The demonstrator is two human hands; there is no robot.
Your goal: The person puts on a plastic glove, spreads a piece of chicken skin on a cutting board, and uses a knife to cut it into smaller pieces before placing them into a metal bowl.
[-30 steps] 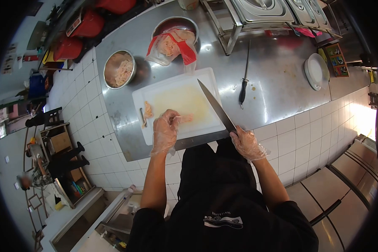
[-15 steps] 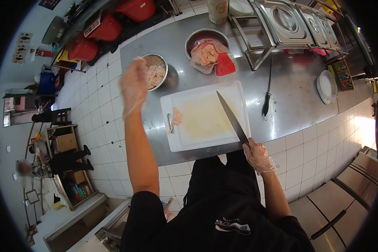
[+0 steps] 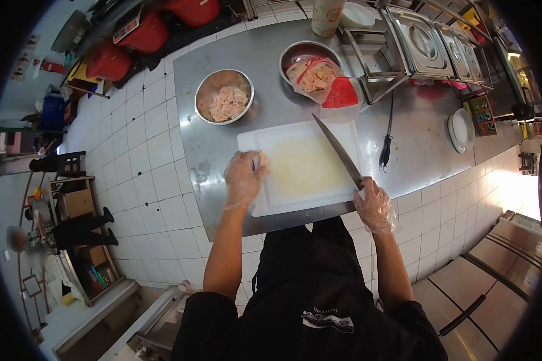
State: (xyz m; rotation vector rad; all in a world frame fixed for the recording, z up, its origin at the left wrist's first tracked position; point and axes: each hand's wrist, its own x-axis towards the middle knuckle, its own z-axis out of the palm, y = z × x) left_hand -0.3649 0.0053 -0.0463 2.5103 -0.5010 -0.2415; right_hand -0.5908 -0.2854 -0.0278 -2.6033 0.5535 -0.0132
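My left hand (image 3: 244, 176), in a clear plastic glove, is at the left end of the white cutting board (image 3: 295, 203). Its fingers are curled over a small piece of raw meat (image 3: 264, 163), mostly hidden beneath them. My right hand (image 3: 373, 206), gloved too, grips a long kitchen knife (image 3: 338, 149) by the handle at the board's right edge. The blade points away from me, over the board. Beyond the board's left corner stands a steel bowl (image 3: 200, 103) with chopped pale meat (image 3: 229, 103) in it.
A second steel bowl (image 3: 288, 51) holds a plastic bag of raw meat (image 3: 314, 77) with a red panel hanging over the rim. A sharpening steel (image 3: 386, 144) lies right of the board. Lidded steel pans (image 3: 420, 41) sit on a rack. Another person stands far left.
My left hand has come back from the bowl of chopped meat to the board and closed over the small meat piece. The knife stays in my right hand, and the view has shifted slightly.
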